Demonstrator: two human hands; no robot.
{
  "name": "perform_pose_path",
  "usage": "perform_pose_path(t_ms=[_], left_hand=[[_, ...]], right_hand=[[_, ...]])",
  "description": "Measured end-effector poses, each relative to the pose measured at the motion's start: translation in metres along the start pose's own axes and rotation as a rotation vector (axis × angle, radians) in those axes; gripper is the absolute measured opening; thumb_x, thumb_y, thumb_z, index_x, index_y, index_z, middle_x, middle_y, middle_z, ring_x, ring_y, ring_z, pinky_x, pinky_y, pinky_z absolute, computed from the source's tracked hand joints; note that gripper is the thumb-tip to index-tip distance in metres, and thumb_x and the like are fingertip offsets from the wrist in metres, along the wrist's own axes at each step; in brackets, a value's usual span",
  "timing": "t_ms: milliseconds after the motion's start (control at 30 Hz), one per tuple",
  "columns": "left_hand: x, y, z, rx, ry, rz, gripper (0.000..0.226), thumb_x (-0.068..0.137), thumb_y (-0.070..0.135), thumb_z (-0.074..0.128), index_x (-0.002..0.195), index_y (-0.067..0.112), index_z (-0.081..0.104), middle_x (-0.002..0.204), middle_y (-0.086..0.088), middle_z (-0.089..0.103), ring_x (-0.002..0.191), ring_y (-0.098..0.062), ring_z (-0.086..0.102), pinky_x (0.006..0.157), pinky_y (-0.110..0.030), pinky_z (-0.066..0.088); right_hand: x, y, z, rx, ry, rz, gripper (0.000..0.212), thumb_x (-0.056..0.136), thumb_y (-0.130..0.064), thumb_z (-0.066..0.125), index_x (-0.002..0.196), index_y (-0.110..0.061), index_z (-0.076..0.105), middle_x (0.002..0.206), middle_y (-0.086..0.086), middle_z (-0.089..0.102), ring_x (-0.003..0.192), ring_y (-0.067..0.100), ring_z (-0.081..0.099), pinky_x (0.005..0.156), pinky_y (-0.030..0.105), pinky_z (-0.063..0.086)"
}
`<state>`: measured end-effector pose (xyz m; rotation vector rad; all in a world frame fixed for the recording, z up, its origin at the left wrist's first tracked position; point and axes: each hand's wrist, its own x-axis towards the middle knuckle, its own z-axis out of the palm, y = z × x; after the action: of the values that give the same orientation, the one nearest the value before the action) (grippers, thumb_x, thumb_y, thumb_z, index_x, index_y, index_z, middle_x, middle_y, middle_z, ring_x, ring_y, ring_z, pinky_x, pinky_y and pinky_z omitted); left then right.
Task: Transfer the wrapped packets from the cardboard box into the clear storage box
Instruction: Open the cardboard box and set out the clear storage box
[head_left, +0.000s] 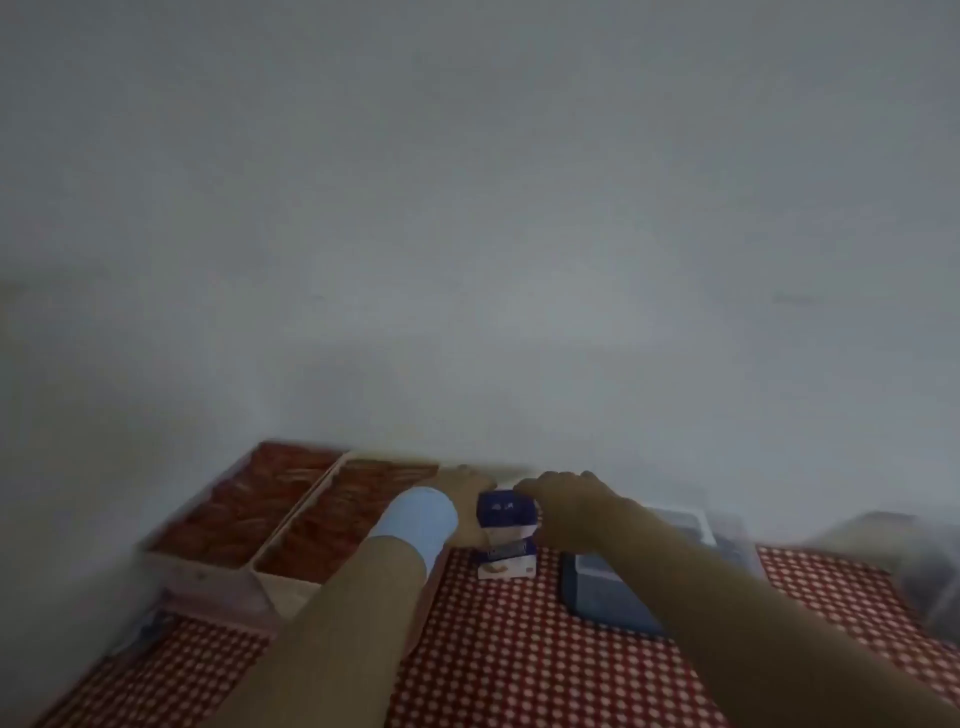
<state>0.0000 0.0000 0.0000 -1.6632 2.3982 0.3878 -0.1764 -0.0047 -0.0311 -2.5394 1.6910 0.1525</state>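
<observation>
**Carton in hand**

The carton (506, 525) stands centre on the cloth (519, 649). It looks light and crushable, so I hold its sides gently. My right hand (566, 506) curls over its top, gripping. My left hand (465, 501) is at its left face, where blur hides the grip. Red packets (311, 519) lie far left.

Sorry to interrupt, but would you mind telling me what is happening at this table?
A person has both hands at a small blue-and-white cardboard box standing on the checked tablecloth. The right hand curls over its top; the left hand is against its left side, its grip blurred. To the left sit clear storage boxes holding red packets.
</observation>
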Motion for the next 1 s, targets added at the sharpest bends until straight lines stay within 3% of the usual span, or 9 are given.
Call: perform_pose_path(t_ms=[100, 167, 267, 533, 633, 700, 867, 933, 1000], left_hand=[[0.014, -0.009, 0.033, -0.037, 0.078, 0.034, 0.055, 0.078, 0.024, 0.076, 0.127, 0.017, 0.053, 0.12, -0.006, 0.062, 0.104, -0.028, 0.061, 0.092, -0.041, 0.053], [0.023, -0.018, 0.055, -0.094, 0.198, 0.018, 0.067, 0.077, 0.025, 0.075, 0.137, 0.025, 0.046, 0.124, -0.002, 0.062, 0.105, -0.026, 0.062, 0.093, -0.039, 0.052], [0.03, -0.03, 0.075, -0.237, 0.344, 0.009, 0.065, 0.077, 0.021, 0.074, 0.135, 0.032, 0.046, 0.123, -0.001, 0.063, 0.104, -0.024, 0.062, 0.094, -0.041, 0.052], [-0.01, -0.019, 0.086, -0.412, 0.38, 0.04, 0.064, 0.079, 0.05, 0.056, 0.141, 0.036, 0.043, 0.129, -0.003, 0.058, 0.11, -0.026, 0.06, 0.097, -0.045, 0.05], [-0.016, -0.016, 0.092, -0.472, 0.419, 0.015, 0.071, 0.074, 0.068, 0.041, 0.141, 0.042, 0.041, 0.131, -0.002, 0.057, 0.11, -0.025, 0.06, 0.096, -0.044, 0.051], [-0.022, -0.013, 0.093, -0.548, 0.431, -0.013, 0.071, 0.073, 0.07, 0.039, 0.139, 0.044, 0.042, 0.134, -0.003, 0.056, 0.112, -0.024, 0.06, 0.099, -0.043, 0.05], [-0.032, -0.002, 0.093, -0.661, 0.445, -0.021, 0.046, 0.101, 0.042, 0.045, 0.145, 0.031, 0.044, 0.141, -0.005, 0.056, 0.121, -0.024, 0.056, 0.101, -0.034, 0.045], [-0.03, 0.002, 0.095, -0.726, 0.442, 0.0, 0.042, 0.104, 0.035, 0.043, 0.146, 0.028, 0.044, 0.139, -0.007, 0.056, 0.119, -0.023, 0.057, 0.083, -0.02, 0.047], [-0.028, 0.004, 0.098, -0.808, 0.45, 0.04, 0.04, 0.106, 0.028, 0.042, 0.145, 0.025, 0.045, 0.134, -0.006, 0.057, 0.103, -0.011, 0.06, 0.062, -0.008, 0.044]], right_hand=[[0.009, -0.003, 0.025, -0.03, -0.03, 0.029, 0.061, 0.095, -0.049, 0.056, 0.149, -0.031, 0.032, 0.139, 0.0, 0.055, 0.126, 0.026, 0.052, 0.108, 0.049, 0.032], [0.011, -0.007, 0.037, -0.023, 0.014, 0.029, 0.065, 0.096, -0.04, 0.059, 0.152, -0.03, 0.027, 0.142, 0.0, 0.054, 0.127, 0.025, 0.052, 0.109, 0.05, 0.032], [0.004, -0.013, 0.043, -0.039, 0.09, 0.034, 0.068, 0.092, -0.033, 0.064, 0.15, -0.028, 0.028, 0.136, 0.001, 0.057, 0.123, 0.026, 0.054, 0.11, 0.051, 0.029], [-0.049, -0.04, 0.042, -0.107, 0.272, 0.113, 0.075, 0.087, -0.055, 0.063, 0.149, -0.032, 0.029, 0.132, 0.0, 0.059, 0.121, 0.025, 0.055, 0.114, 0.059, 0.016], [-0.066, -0.05, 0.042, -0.139, 0.353, 0.168, 0.078, 0.089, -0.067, 0.054, 0.152, -0.033, 0.024, 0.144, 0.004, 0.049, 0.129, 0.027, 0.05, 0.117, 0.062, 0.011], [-0.073, -0.051, 0.042, -0.101, 0.428, 0.153, 0.076, 0.09, -0.062, 0.056, 0.153, -0.034, 0.024, 0.154, 0.005, 0.038, 0.135, 0.028, 0.045, 0.118, 0.059, 0.011], [-0.071, -0.037, 0.052, -0.034, 0.649, -0.017, 0.045, 0.091, -0.041, 0.065, 0.133, -0.031, 0.055, 0.145, -0.003, 0.048, 0.127, 0.021, 0.052, 0.117, 0.048, 0.021], [-0.064, -0.03, 0.06, -0.092, 0.721, -0.081, 0.03, 0.085, -0.036, 0.073, 0.114, -0.028, 0.071, 0.136, 0.0, 0.06, 0.117, 0.023, 0.061, 0.112, 0.051, 0.03], [-0.058, -0.024, 0.067, -0.157, 0.796, -0.129, 0.02, 0.077, -0.033, 0.082, 0.095, -0.028, 0.077, 0.121, 0.0, 0.069, 0.103, 0.023, 0.067, 0.105, 0.053, 0.039]])
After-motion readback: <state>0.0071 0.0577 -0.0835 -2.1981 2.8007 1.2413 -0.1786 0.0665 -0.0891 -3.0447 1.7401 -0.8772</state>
